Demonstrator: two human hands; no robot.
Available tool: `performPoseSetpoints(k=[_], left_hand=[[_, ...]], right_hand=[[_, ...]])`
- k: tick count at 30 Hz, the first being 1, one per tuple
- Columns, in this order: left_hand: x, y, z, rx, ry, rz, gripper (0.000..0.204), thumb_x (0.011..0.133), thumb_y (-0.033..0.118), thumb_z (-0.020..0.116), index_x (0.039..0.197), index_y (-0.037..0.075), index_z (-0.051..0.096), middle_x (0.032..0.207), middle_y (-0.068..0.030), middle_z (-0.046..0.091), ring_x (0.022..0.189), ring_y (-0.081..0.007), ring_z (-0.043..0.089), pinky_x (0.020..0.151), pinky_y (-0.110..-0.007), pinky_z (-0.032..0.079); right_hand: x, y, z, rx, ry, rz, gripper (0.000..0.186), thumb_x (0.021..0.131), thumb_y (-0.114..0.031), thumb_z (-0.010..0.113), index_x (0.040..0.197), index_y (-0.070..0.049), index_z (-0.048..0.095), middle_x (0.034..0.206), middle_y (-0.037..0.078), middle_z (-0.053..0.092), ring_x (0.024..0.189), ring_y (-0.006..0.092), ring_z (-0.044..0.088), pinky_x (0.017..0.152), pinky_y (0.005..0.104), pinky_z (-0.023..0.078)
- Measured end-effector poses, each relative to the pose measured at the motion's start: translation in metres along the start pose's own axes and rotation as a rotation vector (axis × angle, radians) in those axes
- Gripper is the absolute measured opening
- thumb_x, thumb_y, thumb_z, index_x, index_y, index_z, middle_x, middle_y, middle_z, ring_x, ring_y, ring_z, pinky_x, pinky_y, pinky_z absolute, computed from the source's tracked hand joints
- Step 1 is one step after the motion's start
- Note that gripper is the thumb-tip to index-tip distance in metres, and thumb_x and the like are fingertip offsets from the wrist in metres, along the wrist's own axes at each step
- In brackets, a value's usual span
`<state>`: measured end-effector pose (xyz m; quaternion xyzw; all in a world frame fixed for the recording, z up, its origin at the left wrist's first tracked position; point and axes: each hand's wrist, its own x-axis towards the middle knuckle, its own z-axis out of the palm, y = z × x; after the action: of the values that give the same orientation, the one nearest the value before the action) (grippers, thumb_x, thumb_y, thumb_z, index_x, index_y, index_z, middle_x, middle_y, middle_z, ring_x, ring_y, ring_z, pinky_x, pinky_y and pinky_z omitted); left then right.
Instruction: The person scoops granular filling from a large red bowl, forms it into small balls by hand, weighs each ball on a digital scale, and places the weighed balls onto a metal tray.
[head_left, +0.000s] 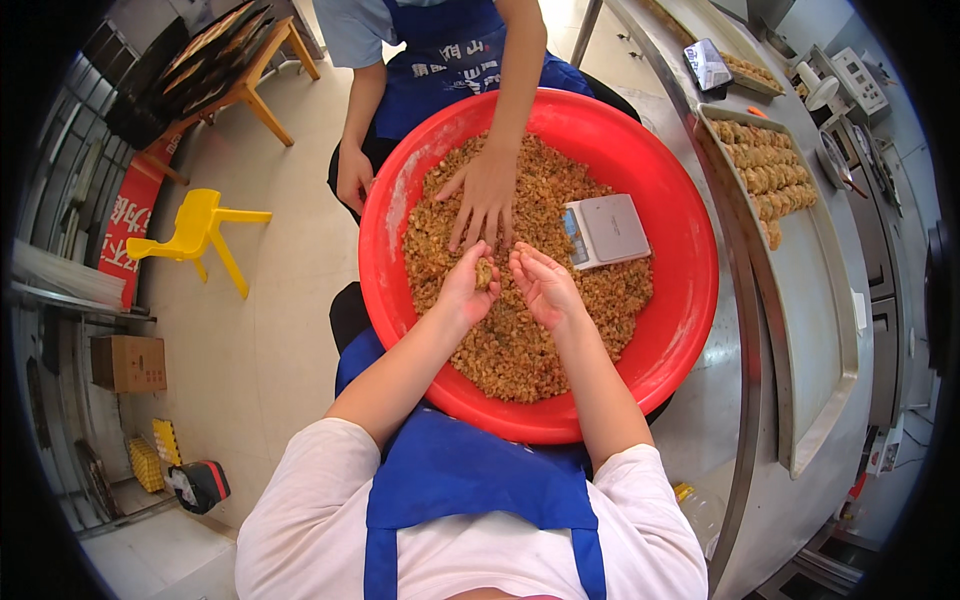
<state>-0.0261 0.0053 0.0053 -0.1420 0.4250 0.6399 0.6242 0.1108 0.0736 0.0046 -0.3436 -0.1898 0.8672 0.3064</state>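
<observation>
A large red basin (690, 290) holds a heap of brown, crumbly, nut-like mixture (520, 355). Over the heap, my left hand (463, 290) curls around a small lump of the mixture (484, 272). Close by on its right, my right hand (546, 287) is turned palm up with its fingers bent together; whatever they may hold is too small to make out. A white digital scale (612, 230) rests on the mixture to the right of my hands. Just beyond my fingertips, a co-worker's hand (487, 190) lies spread on the heap.
At right, a metal table (715, 385) carries a long tray (825, 345) with rows of brown lumps (770, 175). A phone (708, 66) stands farther back. Left on the floor are a yellow stool (195, 230) and a cardboard box (130, 363). The co-worker's other hand (354, 177) is beside the basin.
</observation>
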Motion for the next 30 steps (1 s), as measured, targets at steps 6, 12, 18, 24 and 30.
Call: performPoseSetpoints(k=[6, 12, 18, 24, 30], left_hand=[[-0.005, 0.0, 0.003, 0.009, 0.041, 0.009, 0.015, 0.093, 0.031, 0.062, 0.093, 0.017, 0.056, 0.085, 0.0045, 0.054, 0.07, -0.0079, 0.053, 0.055, -0.023, 0.041], [-0.004, 0.0, 0.003, 0.006, 0.046, 0.003, 0.015, 0.094, 0.031, 0.062, 0.096, 0.018, 0.055, 0.087, 0.0037, 0.053, 0.069, -0.0085, 0.052, 0.056, -0.023, 0.041], [-0.004, 0.0, 0.004, 0.022, 0.052, -0.007, 0.017, 0.094, 0.034, 0.061, 0.096, 0.019, 0.055, 0.088, 0.0038, 0.053, 0.07, -0.0092, 0.053, 0.057, -0.024, 0.042], [-0.003, 0.002, 0.002, -0.042, 0.018, 0.008, 0.019, 0.094, 0.035, 0.059, 0.099, 0.018, 0.053, 0.084, 0.0021, 0.053, 0.066, -0.0106, 0.055, 0.052, -0.024, 0.042], [-0.003, 0.001, 0.003, -0.063, 0.017, 0.025, 0.02, 0.095, 0.034, 0.058, 0.096, 0.015, 0.053, 0.084, 0.0, 0.053, 0.067, -0.0127, 0.056, 0.052, -0.025, 0.043]], right_hand=[[0.003, 0.005, -0.001, -0.516, 0.03, -0.275, 0.027, 0.095, -0.021, 0.061, 0.112, 0.0, 0.064, 0.081, 0.0, 0.063, 0.065, 0.0071, 0.057, 0.056, 0.0212, 0.046], [0.0, 0.004, 0.001, -0.779, 0.01, -0.369, 0.019, 0.098, -0.019, 0.057, 0.097, -0.001, 0.064, 0.068, -0.002, 0.057, 0.057, 0.0047, 0.05, 0.05, 0.0218, 0.04], [0.0, 0.008, 0.002, -1.001, 0.033, -0.585, 0.029, 0.097, -0.027, 0.058, 0.089, 0.0, 0.064, 0.063, 0.002, 0.056, 0.056, 0.0102, 0.046, 0.051, 0.027, 0.038], [0.001, 0.007, -0.002, -1.269, 0.123, -0.68, 0.029, 0.098, -0.027, 0.052, 0.089, -0.003, 0.067, 0.07, 0.015, 0.063, 0.063, 0.0303, 0.061, 0.059, 0.0405, 0.046], [0.01, 0.009, -0.014, -1.453, 0.083, -1.041, 0.025, 0.095, -0.021, 0.056, 0.091, 0.0, 0.069, 0.069, 0.012, 0.066, 0.067, 0.031, 0.065, 0.064, 0.0379, 0.05]])
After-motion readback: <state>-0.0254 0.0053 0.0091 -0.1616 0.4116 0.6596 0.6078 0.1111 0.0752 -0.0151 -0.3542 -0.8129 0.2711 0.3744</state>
